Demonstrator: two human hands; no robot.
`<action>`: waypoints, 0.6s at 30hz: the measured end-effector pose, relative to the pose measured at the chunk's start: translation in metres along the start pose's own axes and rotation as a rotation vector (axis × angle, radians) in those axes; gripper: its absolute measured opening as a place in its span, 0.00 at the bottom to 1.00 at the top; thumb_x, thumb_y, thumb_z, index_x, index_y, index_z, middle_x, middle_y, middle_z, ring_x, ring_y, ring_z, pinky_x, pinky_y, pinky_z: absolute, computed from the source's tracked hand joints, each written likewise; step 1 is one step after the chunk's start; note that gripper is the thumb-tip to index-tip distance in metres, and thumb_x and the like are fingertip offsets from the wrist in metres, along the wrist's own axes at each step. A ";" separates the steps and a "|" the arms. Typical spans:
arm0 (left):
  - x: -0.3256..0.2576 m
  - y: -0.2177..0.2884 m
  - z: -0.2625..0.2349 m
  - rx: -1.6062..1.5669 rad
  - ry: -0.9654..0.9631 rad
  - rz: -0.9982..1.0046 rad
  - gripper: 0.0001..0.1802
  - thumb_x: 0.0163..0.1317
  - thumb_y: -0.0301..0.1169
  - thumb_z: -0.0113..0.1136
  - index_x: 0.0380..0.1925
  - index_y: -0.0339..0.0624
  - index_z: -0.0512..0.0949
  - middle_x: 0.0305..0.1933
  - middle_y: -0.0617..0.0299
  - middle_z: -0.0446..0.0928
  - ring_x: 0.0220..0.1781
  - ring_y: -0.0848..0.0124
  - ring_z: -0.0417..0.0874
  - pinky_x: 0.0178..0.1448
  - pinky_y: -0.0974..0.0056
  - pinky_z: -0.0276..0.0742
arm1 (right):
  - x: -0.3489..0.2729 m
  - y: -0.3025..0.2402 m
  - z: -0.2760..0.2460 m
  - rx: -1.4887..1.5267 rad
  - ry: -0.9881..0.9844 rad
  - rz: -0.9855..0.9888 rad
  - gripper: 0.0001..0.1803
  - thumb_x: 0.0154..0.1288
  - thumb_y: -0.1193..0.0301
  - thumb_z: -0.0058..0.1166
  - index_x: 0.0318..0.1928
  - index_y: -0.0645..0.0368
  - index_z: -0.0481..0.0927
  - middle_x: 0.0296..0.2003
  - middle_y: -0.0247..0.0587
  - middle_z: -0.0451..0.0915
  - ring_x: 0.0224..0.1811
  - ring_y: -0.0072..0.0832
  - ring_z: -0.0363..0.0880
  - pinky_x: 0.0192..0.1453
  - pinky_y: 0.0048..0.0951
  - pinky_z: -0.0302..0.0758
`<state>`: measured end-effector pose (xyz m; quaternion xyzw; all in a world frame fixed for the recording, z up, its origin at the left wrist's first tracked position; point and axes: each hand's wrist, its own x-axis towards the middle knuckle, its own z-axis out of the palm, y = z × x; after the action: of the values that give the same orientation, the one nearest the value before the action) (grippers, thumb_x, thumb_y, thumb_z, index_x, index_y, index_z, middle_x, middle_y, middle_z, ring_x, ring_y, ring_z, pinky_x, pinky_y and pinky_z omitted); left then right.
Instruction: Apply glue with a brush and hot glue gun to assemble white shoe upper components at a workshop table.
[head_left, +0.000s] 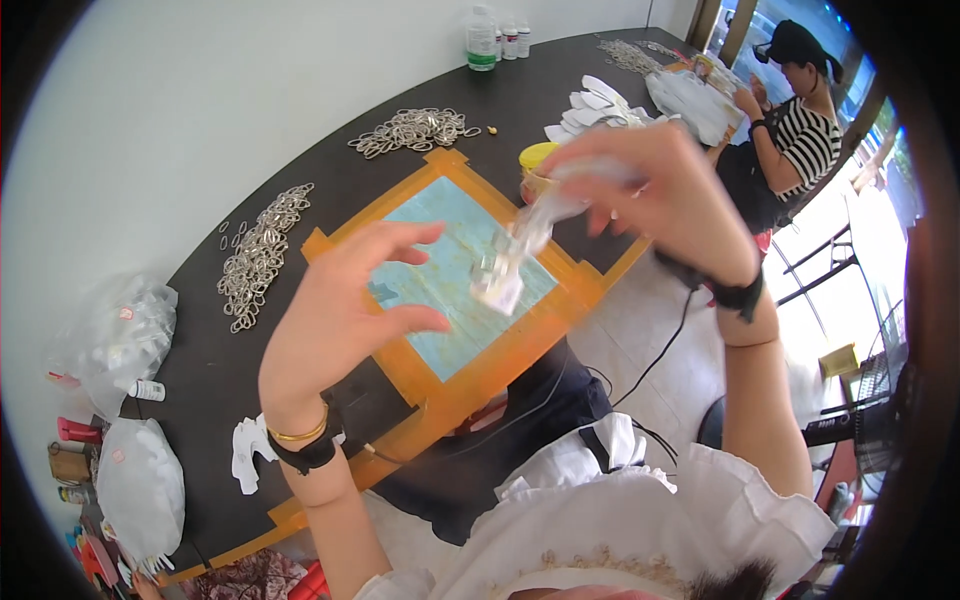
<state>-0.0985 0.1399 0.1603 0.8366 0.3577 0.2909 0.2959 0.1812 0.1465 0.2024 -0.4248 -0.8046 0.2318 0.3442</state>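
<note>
Desk (250,400) edge runs diagonally here, dark top curving from the lower left up toward the far right, with the wall tight along its far side. So the open room is all on the near side, over the tiled floor (640,340) and above the blue mat (440,300), which is framed in orange tape and sits right at the near edge.

Right hand (660,190) is up in the air above the mat's right corner, grip closed on the top end of a small clear plastic bag (520,255). It's blurred, so I can't make out exactly what's inside, something pale near the bottom. The bag hangs apart from the mat surface, long axis slanting from the fingers at upper right down to its loose end at lower left, pointing toward the mat's middle.

Left hand (345,300) hovers over the mat's left half, fingers spread, holding nothing, just beside the bag's lower end but not touching it.

Around the edges: piles of metal rings (255,260) on the left of the mat, another ring pile (415,130) behind it, both well apart from the hands. A yellow-lidded jar (537,160) sits just past the mat's far corner, nearly under the right hand. White cut-out pieces (590,105) lie further back, and small bottles (495,40) stand at the wall. Another person (790,120) in a striped shirt sits at the far end, well apart. Plastic bags of stuff (125,330) crowd the left end.
</note>
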 end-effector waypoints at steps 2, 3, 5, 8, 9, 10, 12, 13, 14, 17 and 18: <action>-0.007 0.002 -0.004 -0.157 0.110 -0.078 0.28 0.48 0.29 0.73 0.51 0.39 0.78 0.45 0.58 0.81 0.46 0.70 0.81 0.49 0.67 0.74 | -0.003 0.001 -0.033 -0.079 0.212 0.036 0.11 0.64 0.70 0.57 0.44 0.60 0.83 0.28 0.33 0.82 0.24 0.15 0.79 0.25 0.17 0.73; -0.007 0.005 -0.005 -0.097 0.071 -0.040 0.26 0.53 0.32 0.70 0.53 0.36 0.77 0.48 0.57 0.80 0.49 0.69 0.81 0.52 0.65 0.75 | -0.004 0.012 -0.054 -0.057 0.278 0.017 0.11 0.66 0.69 0.56 0.46 0.60 0.83 0.28 0.34 0.82 0.24 0.15 0.78 0.26 0.16 0.73; -0.009 0.019 -0.001 -0.041 0.046 -0.002 0.25 0.53 0.31 0.69 0.51 0.36 0.78 0.47 0.57 0.81 0.47 0.69 0.81 0.51 0.65 0.75 | 0.002 0.036 -0.094 -0.127 0.348 -0.022 0.15 0.68 0.67 0.54 0.52 0.59 0.80 0.27 0.35 0.80 0.26 0.15 0.78 0.29 0.18 0.74; -0.009 0.030 0.016 -0.028 -0.062 0.036 0.22 0.52 0.31 0.70 0.48 0.36 0.79 0.43 0.56 0.82 0.45 0.67 0.82 0.50 0.65 0.76 | 0.016 0.072 -0.112 -0.020 0.481 0.016 0.28 0.70 0.68 0.54 0.65 0.54 0.58 0.30 0.34 0.79 0.30 0.14 0.78 0.33 0.17 0.76; -0.011 0.035 0.021 -0.068 -0.125 0.024 0.21 0.52 0.31 0.71 0.46 0.36 0.80 0.42 0.56 0.82 0.43 0.66 0.83 0.49 0.65 0.76 | 0.026 0.085 -0.110 0.164 0.546 0.068 0.45 0.70 0.70 0.55 0.76 0.52 0.38 0.32 0.34 0.80 0.32 0.15 0.78 0.37 0.16 0.77; -0.012 0.041 0.025 -0.063 -0.123 0.019 0.21 0.52 0.31 0.71 0.46 0.36 0.80 0.42 0.56 0.82 0.43 0.66 0.83 0.49 0.65 0.76 | 0.034 0.112 -0.109 0.170 0.544 0.064 0.45 0.70 0.70 0.55 0.76 0.52 0.38 0.32 0.34 0.80 0.32 0.15 0.78 0.37 0.16 0.77; -0.013 0.051 0.036 0.032 -0.218 0.022 0.22 0.51 0.33 0.71 0.46 0.38 0.81 0.42 0.55 0.82 0.42 0.63 0.83 0.48 0.64 0.77 | 0.036 0.190 -0.099 0.196 0.608 -0.072 0.18 0.66 0.69 0.55 0.56 0.59 0.77 0.27 0.36 0.82 0.26 0.19 0.80 0.30 0.20 0.76; -0.014 0.054 0.040 0.081 -0.227 0.053 0.22 0.52 0.36 0.71 0.46 0.40 0.81 0.42 0.55 0.82 0.43 0.61 0.83 0.49 0.63 0.76 | 0.026 0.222 -0.085 0.193 0.565 0.010 0.20 0.66 0.71 0.53 0.58 0.58 0.74 0.27 0.36 0.82 0.27 0.21 0.82 0.31 0.22 0.77; -0.020 0.060 0.040 0.089 -0.212 0.045 0.22 0.52 0.36 0.71 0.46 0.40 0.81 0.42 0.55 0.82 0.43 0.61 0.83 0.49 0.63 0.76 | 0.019 0.248 -0.069 0.195 0.517 0.083 0.23 0.65 0.73 0.51 0.61 0.57 0.72 0.26 0.37 0.82 0.28 0.23 0.83 0.32 0.23 0.79; -0.037 0.069 0.043 0.124 -0.297 0.012 0.22 0.53 0.40 0.70 0.46 0.41 0.81 0.43 0.56 0.82 0.44 0.58 0.82 0.49 0.60 0.76 | -0.025 0.264 -0.024 0.015 0.467 0.359 0.29 0.60 0.76 0.47 0.64 0.54 0.68 0.22 0.42 0.80 0.26 0.27 0.84 0.32 0.27 0.78; -0.043 0.068 0.045 0.132 -0.292 0.011 0.22 0.53 0.40 0.70 0.46 0.41 0.81 0.43 0.56 0.82 0.44 0.58 0.82 0.49 0.60 0.76 | -0.033 0.250 -0.014 0.187 0.473 0.402 0.31 0.58 0.76 0.46 0.65 0.53 0.67 0.20 0.44 0.78 0.25 0.28 0.83 0.31 0.31 0.78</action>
<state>-0.0629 0.0549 0.1663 0.8895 0.3247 0.1438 0.2876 0.3361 0.2524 0.0336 -0.5839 -0.5774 0.2630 0.5064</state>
